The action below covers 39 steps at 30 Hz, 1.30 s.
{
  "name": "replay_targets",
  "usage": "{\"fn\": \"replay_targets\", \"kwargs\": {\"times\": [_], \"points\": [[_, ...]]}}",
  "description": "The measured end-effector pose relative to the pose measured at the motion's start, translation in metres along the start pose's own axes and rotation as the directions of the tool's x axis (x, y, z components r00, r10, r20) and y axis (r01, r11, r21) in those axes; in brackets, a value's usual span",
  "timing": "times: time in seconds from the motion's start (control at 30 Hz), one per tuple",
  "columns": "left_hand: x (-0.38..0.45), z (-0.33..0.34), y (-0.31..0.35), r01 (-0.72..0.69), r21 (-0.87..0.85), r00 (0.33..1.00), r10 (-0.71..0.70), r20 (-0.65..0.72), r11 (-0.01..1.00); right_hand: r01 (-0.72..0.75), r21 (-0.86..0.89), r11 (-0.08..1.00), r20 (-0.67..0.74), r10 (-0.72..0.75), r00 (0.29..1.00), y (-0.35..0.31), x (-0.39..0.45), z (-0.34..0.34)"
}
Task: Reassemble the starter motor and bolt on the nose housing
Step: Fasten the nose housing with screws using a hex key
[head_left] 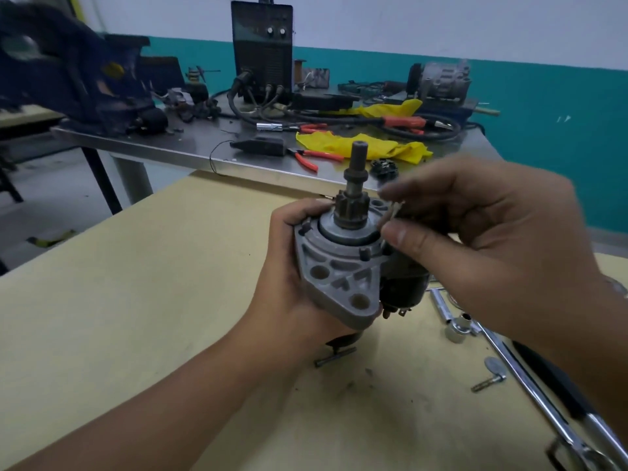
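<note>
Your left hand [289, 266] grips the starter motor [343, 266] from its left side, fingers curled round the body, holding it upright above the yellow tabletop [136, 317]. The grey flange with its round holes faces you, and the shaft [356, 171] with the small gear [346, 212] stands up out of the top.

Your right hand [475, 239] sits just right of the motor's top. Thumb and forefinger are drawn together at the flange's upper right edge, pinching something small and pale; it is too blurred to name.

Left of the motor and toward you, the tabletop lies bare up to its near and left edges. Right of the motor, on the same top, lie a ratchet wrench [530, 375], a socket [458, 329] and a loose bolt [489, 382]. Another bolt [334, 356] lies just under the motor.

Beyond the motor, the tabletop's far edge meets a steel bench [190, 144] carrying yellow rags [360, 146], red-handled pliers [312, 156] and a black machine [261, 49] with cables.
</note>
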<state>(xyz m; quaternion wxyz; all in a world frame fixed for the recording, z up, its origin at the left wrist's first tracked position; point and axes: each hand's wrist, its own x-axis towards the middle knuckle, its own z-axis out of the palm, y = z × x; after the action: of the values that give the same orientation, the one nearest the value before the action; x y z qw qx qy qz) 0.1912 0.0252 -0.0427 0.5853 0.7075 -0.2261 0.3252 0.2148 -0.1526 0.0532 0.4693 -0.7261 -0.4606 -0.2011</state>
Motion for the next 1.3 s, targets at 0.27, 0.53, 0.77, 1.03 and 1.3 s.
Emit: {"fn": "replay_targets", "kwargs": {"times": [0.27,0.53,0.77,1.03,1.3], "points": [[0.007,-0.005,0.011,0.019,0.045,0.997,-0.023,0.074,0.999,0.084,-0.062,0.995,0.016,-0.083,0.996,0.001,0.0,-0.005],[0.003,-0.016,0.011,0.038,0.106,0.998,-0.042,0.038,0.994,0.193,-0.256,0.947,0.185,-0.148,0.971,-0.002,-0.002,-0.007],[-0.001,-0.026,0.016,0.103,0.233,0.993,-0.113,0.029,0.967,0.198,-0.355,0.914,0.27,-0.103,0.957,-0.011,0.01,-0.006],[0.0,-0.027,0.013,0.142,0.163,0.986,-0.154,0.069,0.976,0.228,-0.369,0.901,0.367,-0.085,0.926,-0.011,0.008,-0.008],[-0.002,-0.027,0.019,0.167,0.005,0.986,-0.167,0.0,0.986,0.144,-0.34,0.929,0.337,-0.023,0.941,-0.008,0.01,0.004]]}}
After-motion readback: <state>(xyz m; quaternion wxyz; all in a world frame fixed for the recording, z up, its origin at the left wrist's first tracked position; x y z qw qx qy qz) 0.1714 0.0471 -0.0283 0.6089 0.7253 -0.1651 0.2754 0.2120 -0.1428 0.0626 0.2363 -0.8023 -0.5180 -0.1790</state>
